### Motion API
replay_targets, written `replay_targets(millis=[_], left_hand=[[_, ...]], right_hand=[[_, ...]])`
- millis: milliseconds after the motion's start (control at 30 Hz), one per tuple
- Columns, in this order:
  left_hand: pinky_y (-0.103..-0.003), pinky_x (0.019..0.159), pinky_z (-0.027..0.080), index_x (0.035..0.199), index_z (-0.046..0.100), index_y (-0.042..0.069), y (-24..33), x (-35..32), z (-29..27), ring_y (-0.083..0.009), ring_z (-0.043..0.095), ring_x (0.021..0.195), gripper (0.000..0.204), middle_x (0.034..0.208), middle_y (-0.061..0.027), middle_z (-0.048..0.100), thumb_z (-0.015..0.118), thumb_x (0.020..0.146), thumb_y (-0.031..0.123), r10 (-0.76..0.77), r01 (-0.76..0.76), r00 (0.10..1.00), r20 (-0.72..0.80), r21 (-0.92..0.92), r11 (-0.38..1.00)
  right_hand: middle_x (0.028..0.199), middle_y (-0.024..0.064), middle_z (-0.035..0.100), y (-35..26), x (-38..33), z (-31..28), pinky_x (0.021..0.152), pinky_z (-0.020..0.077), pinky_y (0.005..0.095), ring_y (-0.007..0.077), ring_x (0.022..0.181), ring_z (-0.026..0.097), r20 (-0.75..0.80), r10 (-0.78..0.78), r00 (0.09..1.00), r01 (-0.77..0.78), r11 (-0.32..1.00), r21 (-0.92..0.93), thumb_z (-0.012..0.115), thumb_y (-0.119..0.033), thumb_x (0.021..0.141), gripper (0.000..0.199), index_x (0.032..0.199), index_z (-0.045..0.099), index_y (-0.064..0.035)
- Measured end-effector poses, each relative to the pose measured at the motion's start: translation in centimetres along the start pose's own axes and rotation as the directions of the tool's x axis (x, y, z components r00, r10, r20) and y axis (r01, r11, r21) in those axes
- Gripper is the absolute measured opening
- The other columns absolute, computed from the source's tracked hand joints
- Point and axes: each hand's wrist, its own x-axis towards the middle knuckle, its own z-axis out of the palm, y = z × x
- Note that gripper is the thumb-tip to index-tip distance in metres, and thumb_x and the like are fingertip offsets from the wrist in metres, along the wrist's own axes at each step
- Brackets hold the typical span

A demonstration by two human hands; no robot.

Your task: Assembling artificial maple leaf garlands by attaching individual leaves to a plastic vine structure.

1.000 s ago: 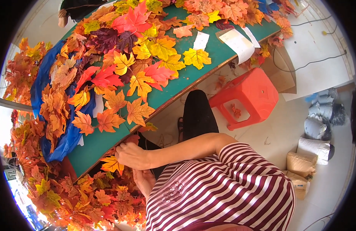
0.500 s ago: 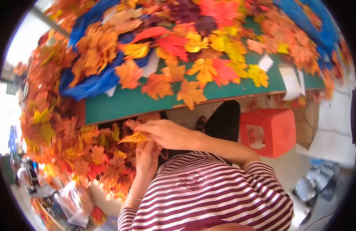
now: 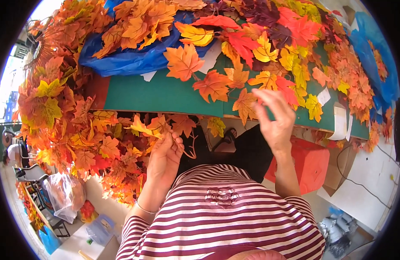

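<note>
Orange leaf sprig (image 3: 153,126) sits pinched in the left hand (image 3: 164,156) at centre-left, freeing the right hand (image 3: 275,117), fingers apart, above the green table (image 3: 161,93).

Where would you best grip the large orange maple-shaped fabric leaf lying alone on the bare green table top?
Probably by the thin stem at the base of the orange maple-shaped fabric leaf, approached from the near table edge. The blade lies flat on the green surface, while the stem points toward the person and juts clear.

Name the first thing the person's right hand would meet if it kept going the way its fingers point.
Probably the red fabric maple leaf on the green table: the right hand points up-left with its fingertips beside that leaf. Depth is unclear.
</note>
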Motion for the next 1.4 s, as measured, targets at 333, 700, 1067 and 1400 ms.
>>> replay_targets(millis=[333, 700, 1067, 1400], left_hand=[[-0.024, 0.080, 0.050, 0.106, 0.053, 0.006, -0.5, -2.3, -2.8, -0.0135, 0.059, 0.086, 0.015, 0.096, -0.0034, 0.059, 0.060, 0.093, 0.012, 0.002, -0.017, 0.984, -0.179, -0.080, 0.997], [-0.022, 0.078, 0.049, 0.106, 0.055, 0.004, -0.2, -3.0, -3.0, -0.0123, 0.058, 0.084, 0.019, 0.094, -0.0031, 0.059, 0.061, 0.093, 0.016, 0.086, -0.096, 0.984, -0.157, -0.055, 0.994], [-0.025, 0.081, 0.049, 0.106, 0.055, 0.000, -0.4, -0.6, -8.4, -0.0156, 0.057, 0.087, 0.017, 0.095, -0.0067, 0.061, 0.056, 0.095, 0.013, 0.028, -0.039, 0.990, -0.139, -0.077, 0.996], [-0.024, 0.073, 0.047, 0.104, 0.054, 0.000, 0.7, -2.2, -5.3, -0.0135, 0.055, 0.081, 0.015, 0.095, -0.0075, 0.061, 0.052, 0.097, 0.013, 0.125, -0.126, 0.992, -0.032, -0.034, 0.991]], right_hand=[[0.085, 0.0091, 0.056, 2.7, 0.1, 3.5, 0.069, 0.0487, 0.0357, 0.0270, 0.079, 0.058, 0.134, 0.015, 0.991, -0.003, 0.996, -0.088, 0.072, -0.002, 0.072, 0.016, 0.087, 0.065, -0.0015], [0.084, 0.0104, 0.063, 3.4, 4.5, 2.0, 0.061, 0.0488, 0.0293, 0.0213, 0.067, 0.062, 0.073, 0.050, 0.996, -0.042, 0.993, -0.113, 0.063, 0.000, 0.083, 0.009, 0.092, 0.066, 0.0005], [0.086, 0.0105, 0.062, 0.5, 1.9, 4.8, 0.066, 0.0514, 0.0357, 0.0275, 0.078, 0.063, -0.091, -0.119, 0.989, 0.124, 0.991, 0.055, 0.064, -0.005, 0.078, 0.014, 0.092, 0.065, -0.0035], [0.090, 0.0071, 0.056, 0.2, 0.8, 4.6, 0.064, 0.0545, 0.0324, 0.0222, 0.082, 0.060, -0.089, -0.125, 0.988, 0.128, 0.991, 0.033, 0.066, 0.000, 0.073, 0.022, 0.094, 0.061, -0.0039]])
